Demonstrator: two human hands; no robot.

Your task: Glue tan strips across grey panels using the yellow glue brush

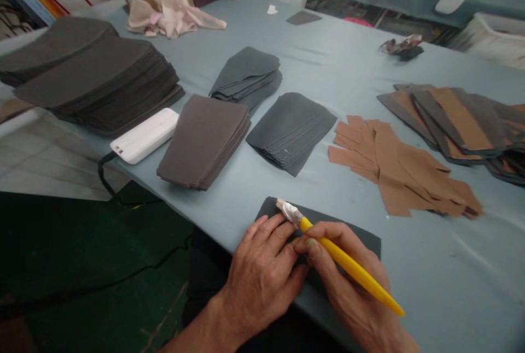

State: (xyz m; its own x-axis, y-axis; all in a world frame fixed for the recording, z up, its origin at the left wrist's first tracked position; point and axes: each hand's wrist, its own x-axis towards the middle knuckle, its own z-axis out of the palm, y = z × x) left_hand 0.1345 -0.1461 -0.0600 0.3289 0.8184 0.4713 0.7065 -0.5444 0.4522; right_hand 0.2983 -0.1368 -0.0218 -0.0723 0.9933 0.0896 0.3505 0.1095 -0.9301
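A dark grey flat piece lies at the table's near edge, partly hidden under both hands. My left hand rests on it palm down, fingers stretched out. In my right hand is a brush with a yellow handle, held between thumb and fingers. Its pale bristles, with something white around their base, are over the piece's far left corner, just beyond my left fingertips. Whether the bristles touch the piece I cannot tell. Beyond the hands are a stack of brownish-grey pieces and a fanned stack of dark grey pieces.
Brown strips lie in a loose pile to the right, near dark pieces with brown bands. Tall dark stacks and a white power bank-like box with a black cable sit left. Pale cloth scraps lie further back.
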